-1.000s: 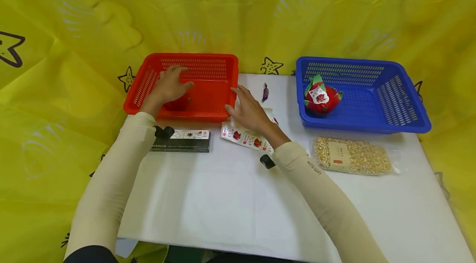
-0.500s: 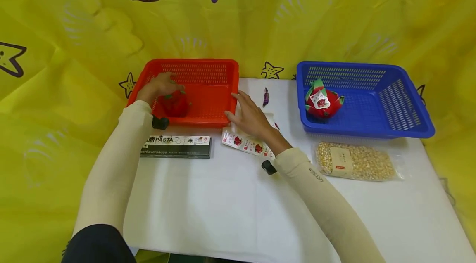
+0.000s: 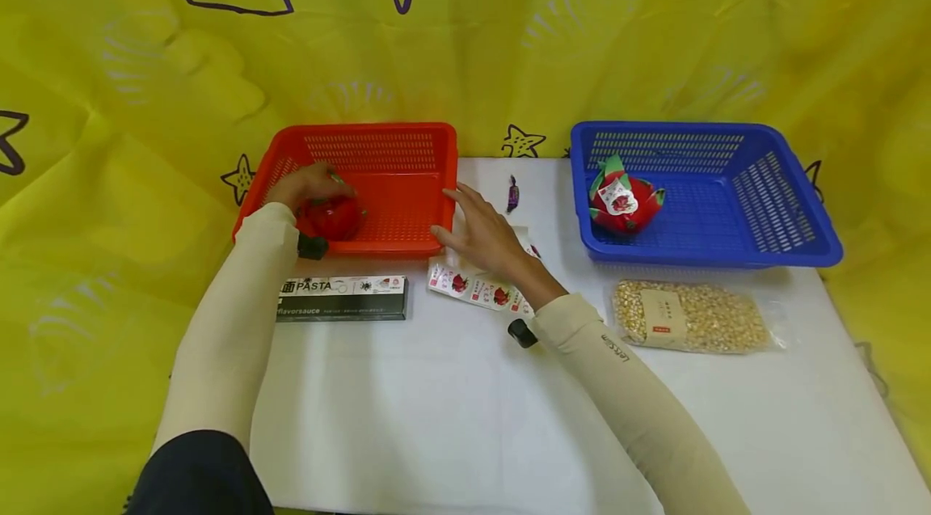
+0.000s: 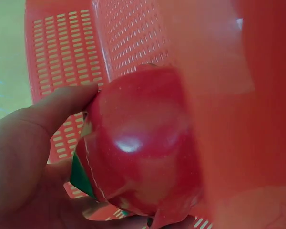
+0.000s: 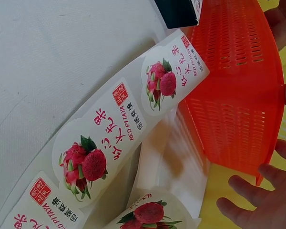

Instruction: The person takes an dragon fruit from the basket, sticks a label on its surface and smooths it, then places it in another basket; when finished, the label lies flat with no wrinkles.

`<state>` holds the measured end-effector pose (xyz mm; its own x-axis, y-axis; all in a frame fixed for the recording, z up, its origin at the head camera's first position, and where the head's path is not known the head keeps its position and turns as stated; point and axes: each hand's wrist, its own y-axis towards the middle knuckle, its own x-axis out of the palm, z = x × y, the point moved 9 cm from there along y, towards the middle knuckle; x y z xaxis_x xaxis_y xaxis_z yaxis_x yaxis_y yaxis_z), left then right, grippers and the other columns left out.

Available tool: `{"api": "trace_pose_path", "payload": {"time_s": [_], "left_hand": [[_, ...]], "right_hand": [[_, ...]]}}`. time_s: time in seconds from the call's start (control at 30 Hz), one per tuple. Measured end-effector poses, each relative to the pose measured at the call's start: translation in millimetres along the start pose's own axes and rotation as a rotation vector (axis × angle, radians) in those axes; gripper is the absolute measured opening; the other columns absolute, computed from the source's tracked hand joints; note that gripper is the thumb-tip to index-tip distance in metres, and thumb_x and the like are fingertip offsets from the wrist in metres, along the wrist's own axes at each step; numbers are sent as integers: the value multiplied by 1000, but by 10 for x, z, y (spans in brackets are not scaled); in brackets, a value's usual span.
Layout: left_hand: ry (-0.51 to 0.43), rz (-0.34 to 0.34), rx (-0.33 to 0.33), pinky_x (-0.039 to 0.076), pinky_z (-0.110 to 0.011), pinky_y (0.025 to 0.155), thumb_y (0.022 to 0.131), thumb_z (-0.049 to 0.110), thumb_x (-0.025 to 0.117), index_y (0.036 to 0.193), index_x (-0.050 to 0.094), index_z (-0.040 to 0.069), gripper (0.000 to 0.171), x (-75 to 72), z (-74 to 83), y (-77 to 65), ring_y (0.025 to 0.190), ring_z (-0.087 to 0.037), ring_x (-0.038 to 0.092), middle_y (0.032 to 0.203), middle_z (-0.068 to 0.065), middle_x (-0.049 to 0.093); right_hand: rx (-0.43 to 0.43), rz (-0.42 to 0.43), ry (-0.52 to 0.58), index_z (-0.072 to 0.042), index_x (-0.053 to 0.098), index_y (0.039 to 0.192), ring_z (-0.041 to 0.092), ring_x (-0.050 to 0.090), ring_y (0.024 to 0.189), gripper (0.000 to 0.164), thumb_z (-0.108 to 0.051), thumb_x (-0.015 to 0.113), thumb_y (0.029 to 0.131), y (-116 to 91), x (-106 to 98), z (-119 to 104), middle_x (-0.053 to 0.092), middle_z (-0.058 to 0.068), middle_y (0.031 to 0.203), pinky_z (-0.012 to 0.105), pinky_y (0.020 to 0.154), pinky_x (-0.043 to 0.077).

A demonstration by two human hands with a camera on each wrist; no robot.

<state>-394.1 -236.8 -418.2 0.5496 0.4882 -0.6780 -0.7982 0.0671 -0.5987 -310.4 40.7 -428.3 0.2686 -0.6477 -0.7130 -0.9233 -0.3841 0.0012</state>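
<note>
Red fruit (image 3: 334,221) sits at the basket's (image 3: 396,248) 7 o'clock, thumb and fingers of the nearer left hand (image 3: 309,184) gripping it from its 11 o'clock, long axis unreadable, right hand (image 3: 482,230) loose-fingered at the basket's 4.

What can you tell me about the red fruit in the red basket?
The red fruit is rounded and glossy, apparently plastic, with green leaf-like tips and a pale seam-like line. It is inside the red basket, towards the left end, with the person's left grip around it. Whether it touches the basket's floor is hidden.
</note>
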Motion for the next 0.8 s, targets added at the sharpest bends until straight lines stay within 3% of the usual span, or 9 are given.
{"api": "trace_pose_path", "payload": {"time_s": [0.4, 0.57, 0.8], "left_hand": [[-64, -111, -68, 57, -58, 101, 100, 48, 61, 168, 0, 6, 100, 68, -54, -13, 138, -57, 43, 158, -40, 24], [-87, -90, -69, 60, -58, 96, 98, 46, 65, 167, 6, 5, 99, 56, -32, -28, 138, -58, 44, 158, -39, 25], [-48, -9, -37, 56, -61, 101, 98, 43, 67, 165, 12, 3, 95, -70, 24, -104, 136, -56, 46, 158, -38, 28]], "right_hand": [[-10, 9, -9, -23, 32, 167, 40, 32, 157, 78, -53, 63, 103, 10, -2, 12, 19, 7, 177, 69, 122, 30], [-3, 15, -22, -22, 32, 167, 38, 32, 158, 78, -54, 63, 103, 3, -14, 4, 20, 8, 177, 69, 122, 30], [5, 5, -32, -23, 31, 168, 38, 32, 158, 79, -56, 61, 103, -6, -18, -1, 19, 6, 178, 68, 124, 28]]}}
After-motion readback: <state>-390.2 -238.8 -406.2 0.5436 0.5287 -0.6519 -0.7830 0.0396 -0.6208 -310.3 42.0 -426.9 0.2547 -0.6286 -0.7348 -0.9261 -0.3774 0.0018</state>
